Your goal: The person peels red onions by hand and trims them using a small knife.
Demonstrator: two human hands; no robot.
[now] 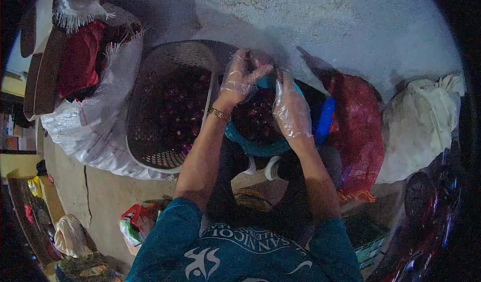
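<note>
My left hand [237,81], in a clear plastic glove, is over the far left rim of a teal basin [250,148]. Its thumb and fingers curve about a dark reddish, roundish thing [258,59] too dim to name. Across the basin, my right hand [292,110], also gloved, has its fingers pressed together at the right rim; what they hold, if anything, is hidden. Dark purple-red pieces [254,120], seemingly onions, lie in the basin. More dark purple pieces [178,109] fill much of a pale perforated basket [131,144] beside my left forearm.
A white woven sack [95,131] lies left of the basket, with red cloth [80,61] above it. To the right are a blue object [325,119], a red mesh sack [358,126] and a pale sack [418,124]. A rough wall [320,16] rises behind.
</note>
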